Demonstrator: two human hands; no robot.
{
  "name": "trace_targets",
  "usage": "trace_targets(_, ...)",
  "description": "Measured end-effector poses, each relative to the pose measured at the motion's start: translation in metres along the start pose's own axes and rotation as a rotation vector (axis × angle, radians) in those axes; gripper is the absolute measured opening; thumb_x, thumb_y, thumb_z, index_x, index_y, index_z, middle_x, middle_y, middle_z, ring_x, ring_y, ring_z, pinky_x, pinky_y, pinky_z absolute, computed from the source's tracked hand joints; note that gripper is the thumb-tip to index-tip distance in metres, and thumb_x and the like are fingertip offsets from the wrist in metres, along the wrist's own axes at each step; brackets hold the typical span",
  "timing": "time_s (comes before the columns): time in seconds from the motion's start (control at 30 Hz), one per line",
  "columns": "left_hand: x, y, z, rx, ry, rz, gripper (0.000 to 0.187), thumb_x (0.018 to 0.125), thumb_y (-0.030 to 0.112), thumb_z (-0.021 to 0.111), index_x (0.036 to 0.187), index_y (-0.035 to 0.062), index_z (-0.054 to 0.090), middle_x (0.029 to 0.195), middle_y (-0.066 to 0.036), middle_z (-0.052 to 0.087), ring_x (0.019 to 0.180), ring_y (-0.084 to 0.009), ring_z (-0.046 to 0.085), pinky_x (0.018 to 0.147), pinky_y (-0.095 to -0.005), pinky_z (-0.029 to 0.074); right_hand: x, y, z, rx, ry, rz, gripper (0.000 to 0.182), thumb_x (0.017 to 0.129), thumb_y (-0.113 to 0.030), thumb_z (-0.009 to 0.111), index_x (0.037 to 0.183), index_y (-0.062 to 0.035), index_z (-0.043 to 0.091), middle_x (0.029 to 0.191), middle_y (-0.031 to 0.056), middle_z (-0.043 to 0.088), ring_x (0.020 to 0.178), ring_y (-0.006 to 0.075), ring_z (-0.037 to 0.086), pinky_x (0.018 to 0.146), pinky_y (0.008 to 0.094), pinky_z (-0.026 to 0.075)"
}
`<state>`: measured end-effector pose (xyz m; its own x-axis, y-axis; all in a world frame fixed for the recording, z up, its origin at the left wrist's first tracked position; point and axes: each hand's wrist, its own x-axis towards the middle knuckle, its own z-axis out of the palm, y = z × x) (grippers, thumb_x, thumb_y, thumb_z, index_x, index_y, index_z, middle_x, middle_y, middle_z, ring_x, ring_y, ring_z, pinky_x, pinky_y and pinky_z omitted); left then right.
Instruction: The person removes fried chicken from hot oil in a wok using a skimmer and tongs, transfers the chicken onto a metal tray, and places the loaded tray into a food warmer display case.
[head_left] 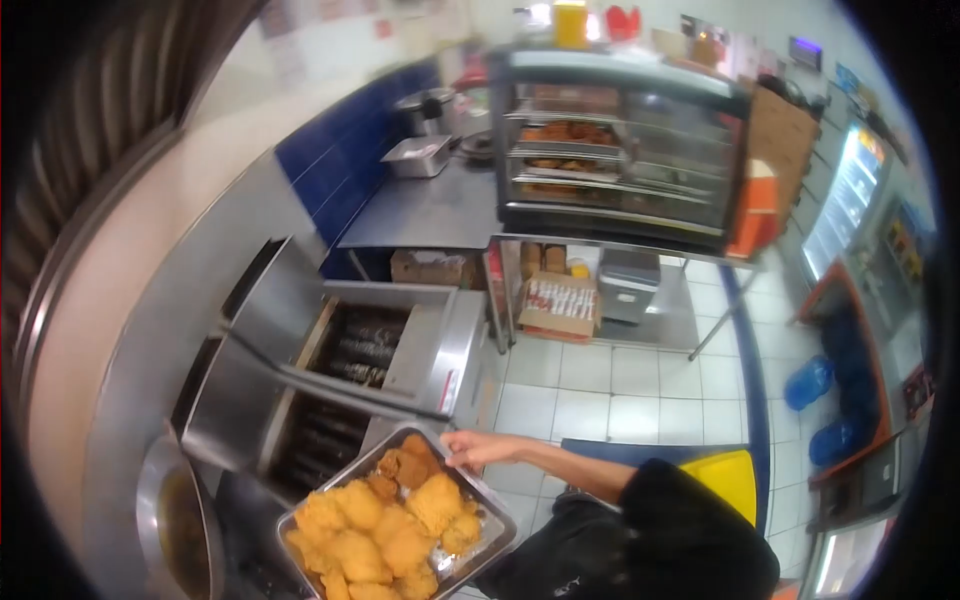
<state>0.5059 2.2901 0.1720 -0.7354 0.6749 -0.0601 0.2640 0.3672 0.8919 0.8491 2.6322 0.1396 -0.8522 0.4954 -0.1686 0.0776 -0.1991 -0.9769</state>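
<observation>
My right hand (482,449) reaches in from the right and is closed on the upper right rim of a rectangular metal tray (497,530). Golden breaded fried chicken pieces (385,535) fill most of the tray, with a few darker brown ones near its top corner. The tray is tilted across the view, and its bottom edge runs out of the picture. It hangs just in front of a deep fryer (425,345) with two dark wells. My left hand does not show.
A wide metal pan (180,515) stands at lower left. Beyond the fryer is a steel counter (420,215) with a small metal container (418,156). A glass display cabinet (620,145) with food-filled shelves stands behind, above a cardboard box (558,305). A yellow surface (725,483) lies at right.
</observation>
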Motion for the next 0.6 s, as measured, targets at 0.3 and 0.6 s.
trace_targets(0.3, 0.049, 0.217, 0.297, -0.533, -0.450, 0.128, 0.015, 0.098, 0.020, 0.050, 0.098, 0.0049, 0.053, 0.093, -0.001, 0.058, 0.088, -0.0102, 0.057, 0.080, -0.0253, 0.046, -0.171, -0.146, -0.287, -0.141, 0.652, -0.008, 0.018, 0.094, -0.022, 0.054, 0.105, -0.0080, 0.057, 0.098, 0.0064, 0.060, 0.097, 0.0184, 0.053, 0.089, 0.0335, 0.042)
trace_targets(0.6, 0.099, 0.391, 0.556, -0.890, -0.613, 0.222, 0.020, 0.095, 0.024, 0.055, 0.097, 0.0045, 0.051, 0.095, -0.004, 0.060, 0.084, -0.0099, 0.059, 0.074, -0.0250, 0.049, -0.206, -0.255, -0.539, -0.494, 0.928, 0.061, 0.021, 0.092, -0.020, 0.052, 0.095, -0.0011, 0.061, 0.088, 0.0067, 0.060, 0.087, 0.0168, 0.052, 0.078, 0.0335, 0.043)
